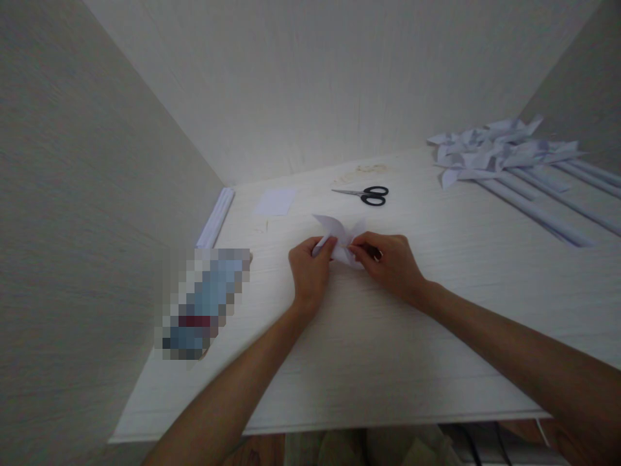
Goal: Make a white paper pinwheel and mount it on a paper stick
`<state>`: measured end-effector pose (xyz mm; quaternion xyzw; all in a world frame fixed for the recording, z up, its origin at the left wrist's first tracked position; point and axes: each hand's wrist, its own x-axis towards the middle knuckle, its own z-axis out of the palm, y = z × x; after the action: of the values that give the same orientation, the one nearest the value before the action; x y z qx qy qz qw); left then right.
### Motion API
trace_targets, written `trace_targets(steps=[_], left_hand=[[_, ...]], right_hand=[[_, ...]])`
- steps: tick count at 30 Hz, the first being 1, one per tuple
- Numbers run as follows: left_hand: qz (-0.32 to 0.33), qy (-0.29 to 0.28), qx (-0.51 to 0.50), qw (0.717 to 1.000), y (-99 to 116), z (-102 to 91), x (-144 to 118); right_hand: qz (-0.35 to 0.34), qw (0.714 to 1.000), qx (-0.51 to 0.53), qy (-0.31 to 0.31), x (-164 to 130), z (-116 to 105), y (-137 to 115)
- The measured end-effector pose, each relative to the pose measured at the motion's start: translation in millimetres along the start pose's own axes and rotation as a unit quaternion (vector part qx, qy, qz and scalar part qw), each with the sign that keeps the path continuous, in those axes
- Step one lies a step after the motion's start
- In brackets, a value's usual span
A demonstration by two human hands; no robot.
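Left hand [310, 268], right hand [391, 262] both pinch folded paper pinwheel [342, 239] on desk [388, 336]; grip clenched at centre. Best keep folds aligned, press firmly.

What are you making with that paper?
A person is folding a small white paper shape on a white table. The left hand and right hand both pinch it between their fingers, holding it just above the tabletop. Black scissors and a small paper square lie behind the hands. At the far right sits a pile of finished folded paper shapes on long rolled paper sticks.
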<state>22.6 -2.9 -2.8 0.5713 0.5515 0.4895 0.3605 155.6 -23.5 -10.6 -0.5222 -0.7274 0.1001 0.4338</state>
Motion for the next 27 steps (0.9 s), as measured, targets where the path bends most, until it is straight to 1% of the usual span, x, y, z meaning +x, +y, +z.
trace_targets(steps=[5,11,19,27], left_hand=[[0.001,-0.009,-0.005,1.000,-1.1,0.4,0.5],[-0.009,-0.021,-0.054,0.998,-4.7,2.5,0.0],[0.010,-0.034,-0.052,0.998,-4.4,2.3,-1.1],[0.008,-0.033,-0.033,0.999,-1.4,2.2,-1.9]], right_hand=[[0.005,1.000,-0.010,-0.007,0.5,-0.3,1.0],[0.017,1.000,-0.019,0.006,0.0,-1.1,1.0],[0.027,0.999,-0.017,0.009,0.6,-1.2,0.8],[0.024,0.999,-0.011,0.019,-0.2,-0.7,1.5]])
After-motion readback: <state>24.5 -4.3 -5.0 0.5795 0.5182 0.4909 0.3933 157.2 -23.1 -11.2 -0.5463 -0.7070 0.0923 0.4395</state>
